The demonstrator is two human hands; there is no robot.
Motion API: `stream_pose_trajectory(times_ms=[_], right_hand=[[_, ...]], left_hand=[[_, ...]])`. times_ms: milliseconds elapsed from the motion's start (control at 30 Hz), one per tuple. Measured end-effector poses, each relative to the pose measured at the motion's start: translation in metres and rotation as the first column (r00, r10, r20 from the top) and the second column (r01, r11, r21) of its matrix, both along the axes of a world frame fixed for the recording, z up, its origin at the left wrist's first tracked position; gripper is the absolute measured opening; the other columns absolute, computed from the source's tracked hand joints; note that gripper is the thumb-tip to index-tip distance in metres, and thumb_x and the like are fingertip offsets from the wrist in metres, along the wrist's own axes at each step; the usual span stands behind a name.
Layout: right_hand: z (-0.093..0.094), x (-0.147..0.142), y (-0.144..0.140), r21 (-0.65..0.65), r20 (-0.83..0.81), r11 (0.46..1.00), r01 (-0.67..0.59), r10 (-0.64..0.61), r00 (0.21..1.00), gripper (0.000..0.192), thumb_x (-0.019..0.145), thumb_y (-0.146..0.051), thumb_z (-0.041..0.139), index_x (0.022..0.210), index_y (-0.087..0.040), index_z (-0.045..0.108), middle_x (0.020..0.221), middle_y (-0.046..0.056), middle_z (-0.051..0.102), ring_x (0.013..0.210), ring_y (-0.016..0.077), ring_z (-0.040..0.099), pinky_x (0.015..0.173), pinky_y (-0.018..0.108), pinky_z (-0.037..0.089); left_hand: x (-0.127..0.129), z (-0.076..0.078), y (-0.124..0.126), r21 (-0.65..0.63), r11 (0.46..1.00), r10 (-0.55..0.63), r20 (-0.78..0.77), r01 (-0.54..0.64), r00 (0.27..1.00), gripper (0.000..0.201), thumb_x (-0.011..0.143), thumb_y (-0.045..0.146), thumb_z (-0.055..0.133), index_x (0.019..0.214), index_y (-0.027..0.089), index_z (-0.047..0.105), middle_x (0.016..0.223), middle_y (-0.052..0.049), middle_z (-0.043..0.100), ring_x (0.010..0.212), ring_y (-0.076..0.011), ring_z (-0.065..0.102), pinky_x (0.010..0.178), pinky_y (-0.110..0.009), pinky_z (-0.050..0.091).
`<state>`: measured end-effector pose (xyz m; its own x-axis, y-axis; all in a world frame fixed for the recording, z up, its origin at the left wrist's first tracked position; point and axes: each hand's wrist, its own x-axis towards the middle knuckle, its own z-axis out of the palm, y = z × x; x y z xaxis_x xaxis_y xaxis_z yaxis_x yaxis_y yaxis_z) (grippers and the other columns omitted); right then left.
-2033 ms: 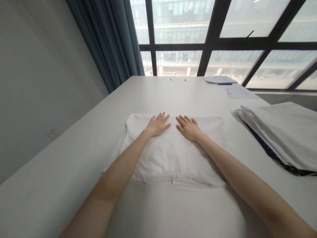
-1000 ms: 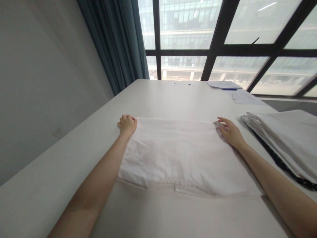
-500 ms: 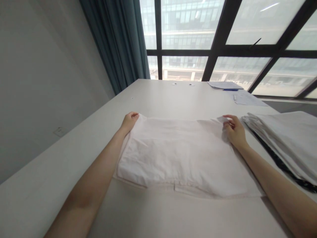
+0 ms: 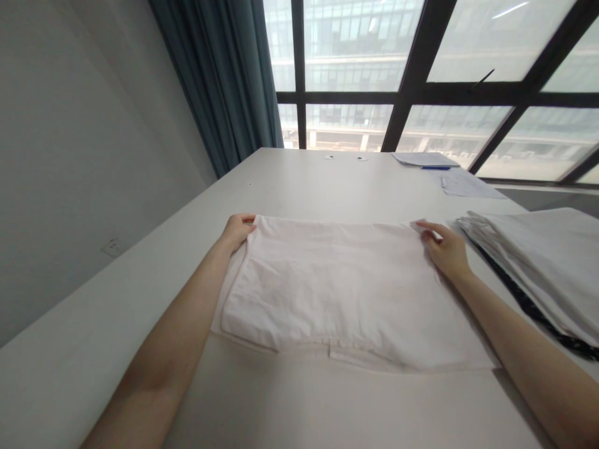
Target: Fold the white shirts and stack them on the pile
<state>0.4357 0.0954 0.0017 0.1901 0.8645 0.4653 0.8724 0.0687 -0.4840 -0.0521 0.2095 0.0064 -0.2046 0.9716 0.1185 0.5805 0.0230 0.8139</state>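
Observation:
A folded white cloth garment (image 4: 327, 287) lies in front of me on the white table; its exact kind does not show. My left hand (image 4: 238, 231) pinches its far left corner between thumb and fingers. At the far right corner, my right hand (image 4: 444, 246) is closed on the cloth's edge with thumb and forefinger. Between the two hands the far edge runs nearly straight. Wrinkles cross the near part, and several layers show along the near edge and the left side.
On the right lies a stack of folded white cloths (image 4: 547, 249) with a dark patterned piece underneath. Papers (image 4: 425, 159) and a blue pen (image 4: 435, 168) rest at the table's far right. Beyond stand a blue curtain (image 4: 229, 81) and a dark-framed window.
My left hand has shifted slightly left with its corner. The far edge looks straighter and tauter, and the right corner lies flatter under my right hand.

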Motion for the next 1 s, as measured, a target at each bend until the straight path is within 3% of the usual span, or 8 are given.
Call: stream_pose_trajectory(times_ms=[67,200,333,467,567,667,800,1000], right_hand=[[-0.002,0.003,0.001,-0.016,0.069,1.000,-0.005,0.006,0.998,0.036,0.085,-0.027,0.045,0.112,-0.021,0.068,0.111,0.008,0.070,0.089,0.0228,0.065,0.075,0.032,0.049],[0.002,0.005,0.000,-0.040,0.217,0.995,0.088,-0.077,0.973,0.033,0.087,-0.029,0.046,0.105,-0.020,0.071,0.114,0.011,0.066,0.080,0.0247,0.065,0.073,0.039,0.051],[0.011,-0.009,0.002,0.002,0.411,0.999,0.050,-0.046,0.911,0.034,0.089,-0.025,0.043,0.107,-0.015,0.070,0.122,0.015,0.062,0.101,0.0286,0.063,0.087,0.043,0.050],[0.003,-0.039,0.003,-0.138,0.460,0.986,-0.091,0.145,0.876,0.040,0.095,-0.035,0.039,0.124,-0.019,0.062,0.137,0.012,0.055,0.124,0.0280,0.052,0.100,0.044,0.044],[-0.010,-0.054,-0.001,-0.279,0.474,0.955,-0.100,0.227,0.851,0.050,0.099,-0.043,0.028,0.139,-0.021,0.049,0.147,0.009,0.047,0.136,0.0277,0.040,0.107,0.048,0.037],[-0.017,-0.056,-0.004,-0.320,0.468,0.944,-0.081,0.232,0.853,0.055,0.100,-0.046,0.021,0.144,-0.023,0.043,0.151,0.008,0.041,0.139,0.0268,0.036,0.110,0.049,0.033],[-0.014,-0.055,-0.006,-0.400,0.455,0.916,-0.036,0.232,0.860,0.057,0.099,-0.048,0.018,0.149,-0.026,0.035,0.156,0.004,0.031,0.143,0.0258,0.029,0.113,0.049,0.027],[-0.013,-0.052,-0.010,-0.391,0.469,0.920,0.010,0.190,0.862,0.060,0.098,-0.053,0.017,0.149,-0.027,0.034,0.157,0.003,0.030,0.142,0.0267,0.029,0.113,0.050,0.026]], left_hand=[[-0.002,0.001,-0.001,0.014,1.000,0.010,-0.083,-0.009,0.996,0.040,0.064,0.007,0.060,0.103,0.012,0.067,0.098,-0.011,0.070,0.081,-0.0213,0.068,0.076,-0.034,0.056],[0.003,0.014,-0.004,0.103,0.995,0.036,-0.288,-0.006,0.957,0.056,0.066,0.001,0.051,0.119,0.013,0.061,0.118,-0.015,0.059,0.107,-0.0260,0.060,0.096,-0.041,0.047],[0.039,0.027,-0.014,0.145,0.977,-0.069,-0.465,0.153,0.882,0.052,0.076,0.001,0.043,0.123,0.016,0.059,0.126,-0.013,0.053,0.124,-0.0242,0.049,0.110,-0.038,0.035],[0.090,0.016,-0.033,0.045,0.905,-0.313,-0.603,0.423,0.734,0.045,0.087,0.015,0.048,0.131,0.019,0.055,0.139,-0.009,0.049,0.131,-0.0206,0.044,0.114,-0.032,0.029],[0.110,-0.001,-0.046,-0.058,0.856,-0.423,-0.651,0.514,0.630,0.048,0.092,0.028,0.048,0.139,0.023,0.047,0.151,-0.009,0.039,0.141,-0.0255,0.032,0.116,-0.041,0.022],[0.111,-0.009,-0.052,-0.152,0.834,-0.477,-0.683,0.531,0.553,0.052,0.098,0.039,0.038,0.148,0.025,0.035,0.157,-0.011,0.029,0.145,-0.0295,0.023,0.115,-0.051,0.019],[0.100,-0.004,-0.048,-0.250,0.827,-0.505,-0.724,0.503,0.469,0.058,0.099,0.051,0.027,0.153,0.028,0.022,0.160,-0.010,0.018,0.147,-0.0288,0.014,0.116,-0.051,0.015],[0.063,-0.003,-0.034,-0.257,0.864,-0.472,-0.713,0.433,0.519,0.062,0.097,0.056,0.030,0.152,0.027,0.025,0.160,-0.012,0.017,0.147,-0.0309,0.015,0.115,-0.052,0.016]])
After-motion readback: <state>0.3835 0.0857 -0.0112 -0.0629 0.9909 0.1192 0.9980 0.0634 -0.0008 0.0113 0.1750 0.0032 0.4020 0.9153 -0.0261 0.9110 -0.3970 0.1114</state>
